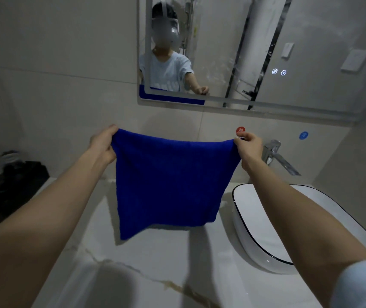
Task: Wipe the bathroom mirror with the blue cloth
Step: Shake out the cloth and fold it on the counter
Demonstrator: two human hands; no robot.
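A blue cloth (168, 183) hangs spread out in the air above the marble counter, below the mirror. My left hand (103, 143) grips its upper left corner. My right hand (247, 146) pinches its upper right corner. The cloth's lower edge hangs just above the counter. The bathroom mirror (233, 52) is on the wall above and behind the cloth, with a lit border and two small glowing touch icons. It reflects a person and the top edge of the cloth.
A white oval basin (266, 221) with a dark rim sits on the counter (155, 263) at the right, a chrome tap (275, 154) behind it. Dark items (8, 185) lie at the left. Red and blue stickers mark the wall.
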